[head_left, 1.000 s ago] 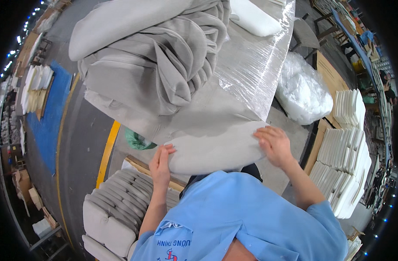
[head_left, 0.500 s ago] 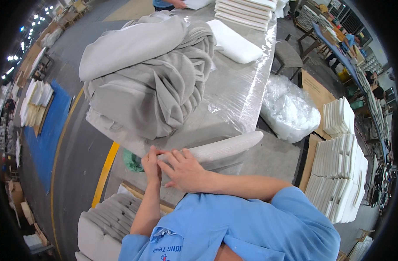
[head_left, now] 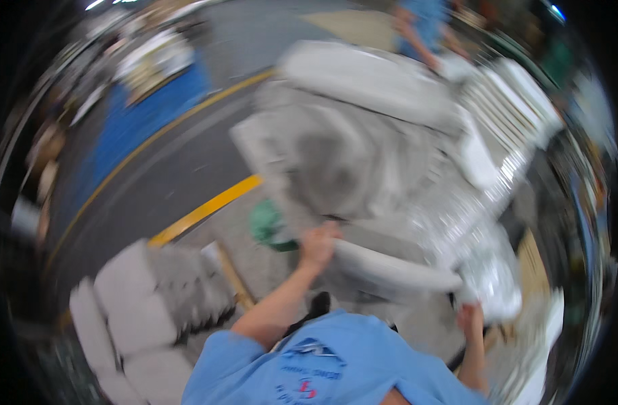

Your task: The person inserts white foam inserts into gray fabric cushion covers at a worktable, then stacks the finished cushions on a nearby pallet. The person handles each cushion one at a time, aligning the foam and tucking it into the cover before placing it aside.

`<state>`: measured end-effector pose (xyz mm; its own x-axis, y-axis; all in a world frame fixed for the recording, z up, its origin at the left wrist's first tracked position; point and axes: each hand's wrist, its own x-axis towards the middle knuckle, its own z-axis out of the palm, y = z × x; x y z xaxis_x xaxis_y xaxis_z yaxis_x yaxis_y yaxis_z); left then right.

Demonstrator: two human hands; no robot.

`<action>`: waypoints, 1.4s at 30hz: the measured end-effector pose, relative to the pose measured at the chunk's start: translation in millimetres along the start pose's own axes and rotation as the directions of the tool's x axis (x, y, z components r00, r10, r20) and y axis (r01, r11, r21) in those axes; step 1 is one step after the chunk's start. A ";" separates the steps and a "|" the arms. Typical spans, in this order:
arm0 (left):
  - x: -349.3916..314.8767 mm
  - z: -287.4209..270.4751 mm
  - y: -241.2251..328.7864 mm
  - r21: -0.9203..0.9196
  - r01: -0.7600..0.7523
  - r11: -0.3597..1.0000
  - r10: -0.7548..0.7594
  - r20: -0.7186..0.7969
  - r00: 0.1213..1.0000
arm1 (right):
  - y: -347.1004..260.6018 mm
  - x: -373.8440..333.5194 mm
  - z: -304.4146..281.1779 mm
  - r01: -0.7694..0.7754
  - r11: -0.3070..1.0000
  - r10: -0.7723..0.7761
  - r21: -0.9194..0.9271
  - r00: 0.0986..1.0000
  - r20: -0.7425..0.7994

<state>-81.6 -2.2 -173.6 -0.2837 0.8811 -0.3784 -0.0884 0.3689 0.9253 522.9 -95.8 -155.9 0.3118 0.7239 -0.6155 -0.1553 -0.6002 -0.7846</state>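
left fingers [head_left: 328, 230] at end of pale cushion [head_left: 391, 267] | right fingers [head_left: 469, 313] near clear plastic bag [head_left: 493, 271]

Pad [head_left: 397, 268] at near table [head_left: 452, 210] edge

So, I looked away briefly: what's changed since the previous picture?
The right hand has let go of the cushion's left end and moved right, beyond its other end, near the plastic bag. The head view turned. Unchanged: left hand at that left end, cloth pile on the table.

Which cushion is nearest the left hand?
The long pale cushion below the grey cloth pile; its left end is at the left hand. The white cushion beyond and grey cushions at lower left are farther.
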 end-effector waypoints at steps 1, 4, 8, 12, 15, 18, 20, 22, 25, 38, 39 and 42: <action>-3.6 5.5 -2.6 0.074 -0.146 0.987 0.146 0.005 0.989 | 33.4 -18.6 8.6 -0.021 0.981 -0.030 0.192 0.966 0.259; -14.4 -4.0 -10.5 -0.005 -0.295 0.955 0.295 -0.014 0.955 | 52.8 -27.0 63.7 -0.321 0.896 0.225 0.307 0.924 0.309; -48.2 -17.0 -29.4 -0.078 -0.386 0.919 0.374 -0.134 0.917 | 37.5 -14.3 129.2 -0.334 0.942 0.306 0.027 0.889 0.340; -86.9 -4.4 -39.9 -0.083 -0.333 0.939 0.303 -0.254 0.919 | 21.0 -8.7 154.5 -0.269 0.956 0.294 -0.119 0.857 0.424; -120.5 -1.9 -61.7 0.042 -0.345 0.938 0.330 -0.420 0.845 | 8.4 -7.2 169.6 -0.214 0.955 0.291 -0.204 0.804 0.519; -158.3 -1.9 -80.9 -0.033 -0.192 0.981 0.158 -0.445 0.881 | 0.3 -9.1 171.2 -0.162 0.953 0.285 -0.257 0.765 0.578; -191.0 1.3 -105.9 -0.182 -0.101 0.978 -0.005 -0.506 0.863 | -2.6 -12.4 175.1 -0.135 0.948 0.292 -0.289 0.732 0.616; -223.0 6.8 -126.8 -0.478 -0.014 0.878 -0.172 -0.344 0.923 | -7.7 -15.9 173.3 -0.092 0.951 0.270 -0.296 0.719 0.641; -261.5 16.6 -143.5 -0.688 0.100 0.719 -0.340 -0.222 0.914 | -14.2 -22.7 173.4 -0.037 0.953 0.241 -0.302 0.699 0.673; -368.7 -75.6 -167.5 -0.876 -0.003 0.481 -0.463 -0.258 0.848 | -18.0 -85.3 285.0 0.261 0.921 0.149 -0.289 0.448 0.881; -379.8 -97.5 -161.8 -0.878 -0.026 0.479 -0.433 -0.262 0.862 | -11.4 -92.2 315.2 0.290 0.910 0.148 -0.297 0.442 0.885; -405.8 -159.5 -183.9 -0.850 -0.252 0.463 -0.262 -0.403 0.877 | 24.8 -128.2 423.7 0.340 0.927 0.040 -0.158 0.329 0.943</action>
<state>-102.5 -474.8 -185.9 -0.6100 0.5568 -0.5638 -0.7811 -0.3028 0.5461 82.0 -59.3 -128.1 -0.7879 0.5351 -0.3048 0.1103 -0.3643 -0.9247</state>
